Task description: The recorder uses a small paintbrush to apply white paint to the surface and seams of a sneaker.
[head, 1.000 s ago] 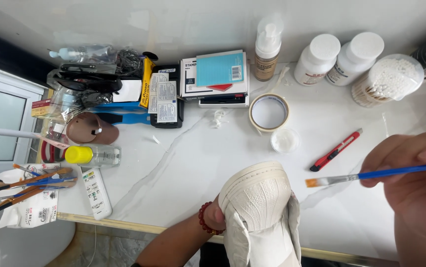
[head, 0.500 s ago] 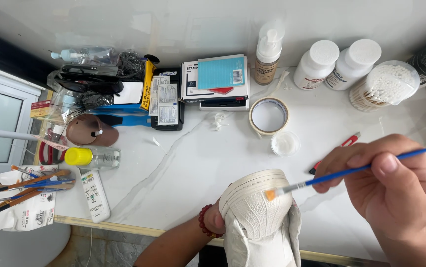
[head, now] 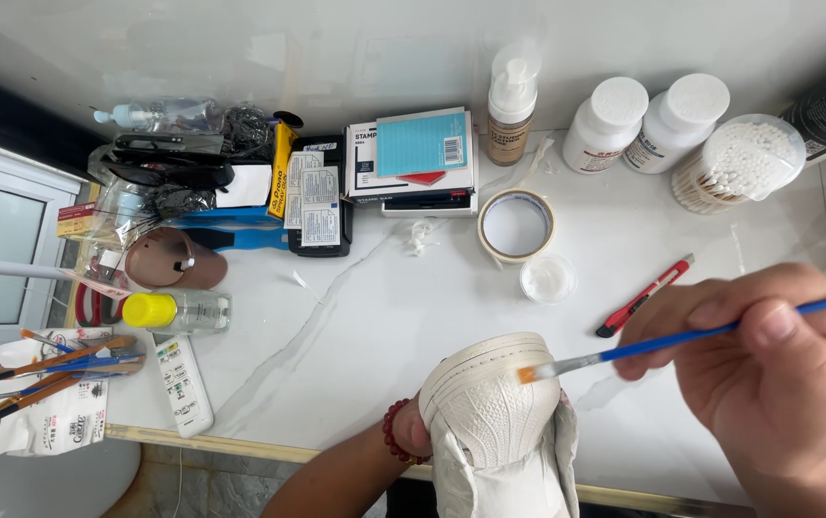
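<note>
The right hand [head: 777, 369] pinches a blue-handled paintbrush [head: 681, 338] betw. thumb and fingers, closed tight on the handle. The brush tip touches the toe of a white sneaker [head: 494, 422], which is held sole up at the front edge of the white table [head: 365, 326]. The left hand [head: 413, 432] is mostly hidden behind the shoe, so I cannot tell its grip; it seems to go inside the shoe. A red utility knife [head: 643, 297], a tape roll [head: 515, 225] and a small clear lid [head: 547, 279] lie near, w/ white bottles [head: 643, 125] at the back.

Open white marble tabletop [head: 374, 317] at centre; passage bounded by beige masking-tape roll [head: 515, 225], red utility knife [head: 645, 296], white remote control [head: 181, 384].
</note>
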